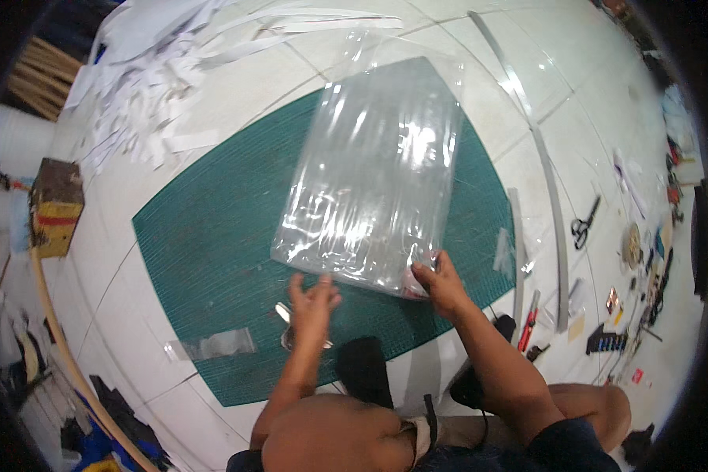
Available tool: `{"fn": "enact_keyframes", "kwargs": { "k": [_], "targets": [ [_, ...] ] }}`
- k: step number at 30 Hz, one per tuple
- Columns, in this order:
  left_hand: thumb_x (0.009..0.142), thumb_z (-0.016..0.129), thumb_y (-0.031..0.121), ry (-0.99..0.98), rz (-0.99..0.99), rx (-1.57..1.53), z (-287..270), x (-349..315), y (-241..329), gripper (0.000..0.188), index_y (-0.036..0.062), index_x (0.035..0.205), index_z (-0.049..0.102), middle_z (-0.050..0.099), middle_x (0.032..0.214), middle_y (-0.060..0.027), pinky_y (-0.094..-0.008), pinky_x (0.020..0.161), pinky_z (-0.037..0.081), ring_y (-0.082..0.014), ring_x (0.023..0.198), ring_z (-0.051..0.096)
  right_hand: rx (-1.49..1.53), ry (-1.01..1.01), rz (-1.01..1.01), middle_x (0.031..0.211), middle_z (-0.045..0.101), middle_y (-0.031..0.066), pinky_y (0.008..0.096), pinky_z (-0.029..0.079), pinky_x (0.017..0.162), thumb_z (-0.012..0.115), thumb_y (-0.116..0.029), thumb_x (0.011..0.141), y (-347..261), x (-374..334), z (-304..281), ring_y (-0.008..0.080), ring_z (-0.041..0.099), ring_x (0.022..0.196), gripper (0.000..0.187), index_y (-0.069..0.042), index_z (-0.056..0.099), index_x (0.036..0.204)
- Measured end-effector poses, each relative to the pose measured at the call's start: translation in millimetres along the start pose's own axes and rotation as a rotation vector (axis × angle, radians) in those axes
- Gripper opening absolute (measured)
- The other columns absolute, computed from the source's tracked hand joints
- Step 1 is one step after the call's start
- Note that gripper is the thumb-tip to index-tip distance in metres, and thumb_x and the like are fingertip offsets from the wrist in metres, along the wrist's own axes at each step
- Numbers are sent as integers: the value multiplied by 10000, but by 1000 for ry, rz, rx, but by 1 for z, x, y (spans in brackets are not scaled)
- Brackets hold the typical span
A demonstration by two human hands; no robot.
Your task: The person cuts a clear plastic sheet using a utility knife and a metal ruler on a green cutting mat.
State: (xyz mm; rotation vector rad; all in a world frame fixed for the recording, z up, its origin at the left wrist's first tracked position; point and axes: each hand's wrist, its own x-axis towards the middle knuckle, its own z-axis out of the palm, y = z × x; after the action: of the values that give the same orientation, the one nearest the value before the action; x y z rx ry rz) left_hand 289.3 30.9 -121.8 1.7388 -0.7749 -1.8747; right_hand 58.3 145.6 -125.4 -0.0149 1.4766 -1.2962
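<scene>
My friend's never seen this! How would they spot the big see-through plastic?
Find the green mat on the white floor. The see-through plastic spans its middle and passes its far edge, the right hand holding its near right corner. It is far bigger than the small clear strip at the mat's left.

Bag [370, 173] over mat [220, 236], mid-frame. Paper strips [153, 94] on floor [110, 299], upper left; box [57, 208] far left. Scissors [581, 228] right of mat.

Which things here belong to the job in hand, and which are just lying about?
Likely in the job: clear plastic sheeting, pinched by the right hand; left hand near its edge; green mat beneath.

Apparently lying about: black scissors; red tool; white strips.
</scene>
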Motion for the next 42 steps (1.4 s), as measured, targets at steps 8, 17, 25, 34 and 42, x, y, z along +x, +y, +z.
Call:
{"fn": "enact_keyframes", "kwargs": {
  "k": [8,17,25,34,42],
  "targets": [
    [993,625,159,57,44,-452,-5,32,-13,207,14,1125,557,635,1012,-96,-359,755,572,-200,922,654,-14,-244,145,1100,596,124,380,590,840,628,-160,979,68,-15,50,236,638,997,394,-10,411,1272],
    [924,626,123,134,115,40,-62,59,34,134,29,1017,651,639,869,-49,-319,633,512,-174,707,597,-503,56,213,947,685,154,367,538,727,728,-468,889,-39,26,8,238,661,820,505,11,611,998],
    [991,596,143,-34,163,88,-194,125,88,100,59,1034,563,615,813,-57,-319,550,510,-168,647,605,-1083,618,-784,1164,599,267,476,471,951,695,-420,896,-125,116,-61,413,565,1122,555,53,597,1167],
    [1012,564,263,262,301,320,-203,136,94,308,11,1184,525,607,887,-99,-343,593,512,-212,701,629,-1253,443,-459,1096,634,216,494,496,885,732,-427,864,-139,111,-35,381,613,1069,479,-9,616,1067],
    [998,536,415,838,486,963,-256,159,99,615,-33,1410,441,520,1393,-286,-464,1074,395,-430,1245,529,-1139,318,-524,990,680,217,508,510,773,739,-467,858,-82,70,-18,409,659,905,481,-35,601,1019]
  ]
}}
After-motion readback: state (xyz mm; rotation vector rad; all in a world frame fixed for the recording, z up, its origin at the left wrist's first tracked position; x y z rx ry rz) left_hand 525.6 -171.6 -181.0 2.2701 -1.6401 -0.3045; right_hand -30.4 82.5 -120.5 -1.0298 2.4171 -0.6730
